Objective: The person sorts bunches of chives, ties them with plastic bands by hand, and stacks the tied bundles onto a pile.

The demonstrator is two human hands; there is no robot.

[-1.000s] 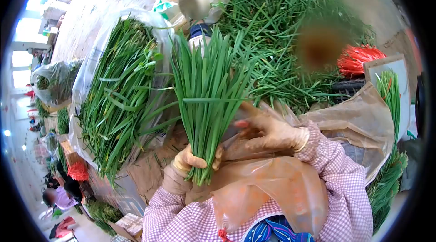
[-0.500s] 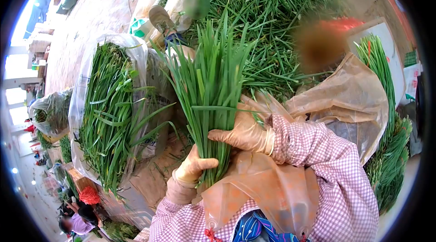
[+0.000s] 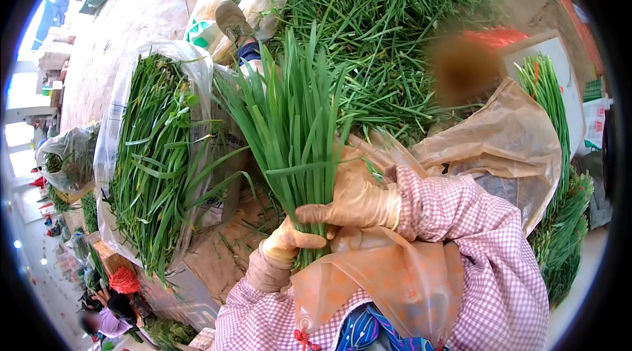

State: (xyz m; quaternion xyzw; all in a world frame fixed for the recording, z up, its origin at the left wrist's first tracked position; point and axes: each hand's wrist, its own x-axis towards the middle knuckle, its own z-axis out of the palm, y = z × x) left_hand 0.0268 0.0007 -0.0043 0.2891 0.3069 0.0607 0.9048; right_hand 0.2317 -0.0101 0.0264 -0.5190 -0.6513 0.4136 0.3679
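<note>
The chive bunch (image 3: 296, 134) is clasped low by the left hand (image 3: 287, 242) and right hand (image 3: 357, 198), near the plastic apron (image 3: 388, 269)'s far left edge, each grip best made snug, not crushing.

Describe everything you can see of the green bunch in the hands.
The green bunch consists of long, narrow leaves that look fresh and pliable, gathered tightly low down and fanning out toward loose tips. One leaf lies crosswise over the front; no tie shows. It points away from the wearer. The gloved left hand grips it near its lower ends; the gloved right hand clasps it just above.
</note>
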